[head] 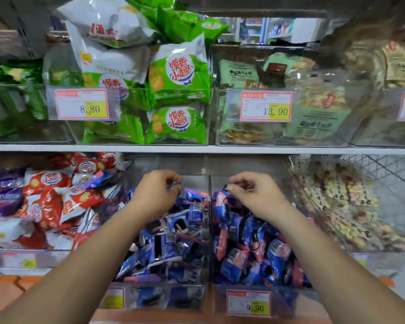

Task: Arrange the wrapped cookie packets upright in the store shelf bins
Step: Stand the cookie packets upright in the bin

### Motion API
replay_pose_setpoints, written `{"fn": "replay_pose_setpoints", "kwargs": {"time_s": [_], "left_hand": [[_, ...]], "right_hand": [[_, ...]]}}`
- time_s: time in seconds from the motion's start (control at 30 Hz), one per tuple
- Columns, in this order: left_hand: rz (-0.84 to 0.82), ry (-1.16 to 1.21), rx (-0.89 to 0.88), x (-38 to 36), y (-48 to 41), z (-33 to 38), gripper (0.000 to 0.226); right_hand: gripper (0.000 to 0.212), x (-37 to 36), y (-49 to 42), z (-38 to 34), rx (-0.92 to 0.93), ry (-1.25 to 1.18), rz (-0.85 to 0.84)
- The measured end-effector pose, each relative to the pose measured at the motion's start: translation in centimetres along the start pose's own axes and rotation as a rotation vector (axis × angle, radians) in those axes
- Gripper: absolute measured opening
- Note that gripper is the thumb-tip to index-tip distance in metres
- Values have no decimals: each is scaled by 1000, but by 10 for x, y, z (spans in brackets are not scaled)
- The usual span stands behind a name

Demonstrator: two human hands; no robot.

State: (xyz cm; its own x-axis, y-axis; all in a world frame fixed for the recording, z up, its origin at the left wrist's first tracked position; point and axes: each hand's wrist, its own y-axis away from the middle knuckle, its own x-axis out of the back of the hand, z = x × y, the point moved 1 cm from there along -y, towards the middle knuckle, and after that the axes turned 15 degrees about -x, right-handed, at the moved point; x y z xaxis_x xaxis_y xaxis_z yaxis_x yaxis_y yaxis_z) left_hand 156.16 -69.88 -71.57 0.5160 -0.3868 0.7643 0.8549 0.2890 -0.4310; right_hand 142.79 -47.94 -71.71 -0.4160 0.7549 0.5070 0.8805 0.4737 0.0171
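Store shelf price tag [248, 302] reads 9.90; fingers of left hand [157, 195] and right hand [255, 195] each pinch blue cookie packets [173, 230].

Glossy, crinkled foil-plastic cookie packets [173, 232] fill smooth clear-plastic bins [209, 230]; paper price tags [248, 302] look matt.

A single wide-angle camera, worn on the head, is looking forward and slightly down from close to the store shelf. It is facing the white shelf board [243, 149] squarely. Green packets [178, 73] are filling the far upper left, and blue cookie packets [173, 242] in clear bins [197, 298] are sitting near and central. The left hand [158, 195] and right hand [255, 195] are reaching in from the near edge.
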Motion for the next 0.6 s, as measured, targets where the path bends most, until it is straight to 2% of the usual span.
{"fn": "replay_pose_setpoints", "kwargs": {"time_s": [0.1,0.17,0.23,0.27,0.33,0.4,0.5,0.57,0.6], "left_hand": [[-249,-156,-94,-7,-32,-15,27],[-416,-235,-143,-18,-46,-21,39],[-529,-281,-164,-30,-56,-24,45],[-554,-295,-176,-36,-59,-25,42],[-587,-320,-189,-45,-60,-25,21],[-552,-305,-168,-44,-59,-24,13],[-366,-227,-112,-24,-52,-18,18],[-223,-89,-31,-4,-43,-6,20],[-141,64,43,7,-38,2,22]], "right_hand": [[13,-20,0,0,23,23,-59],[24,-27,0,2,17,61,-80],[25,-27,-1,5,21,83,-72],[23,-27,-2,6,24,80,-61],[20,-26,-4,11,41,77,-43],[19,-25,-5,15,59,78,-26],[20,-22,-6,20,52,27,-10],[21,-20,-4,20,53,-43,-7],[21,-19,-4,18,48,-79,3]]}}
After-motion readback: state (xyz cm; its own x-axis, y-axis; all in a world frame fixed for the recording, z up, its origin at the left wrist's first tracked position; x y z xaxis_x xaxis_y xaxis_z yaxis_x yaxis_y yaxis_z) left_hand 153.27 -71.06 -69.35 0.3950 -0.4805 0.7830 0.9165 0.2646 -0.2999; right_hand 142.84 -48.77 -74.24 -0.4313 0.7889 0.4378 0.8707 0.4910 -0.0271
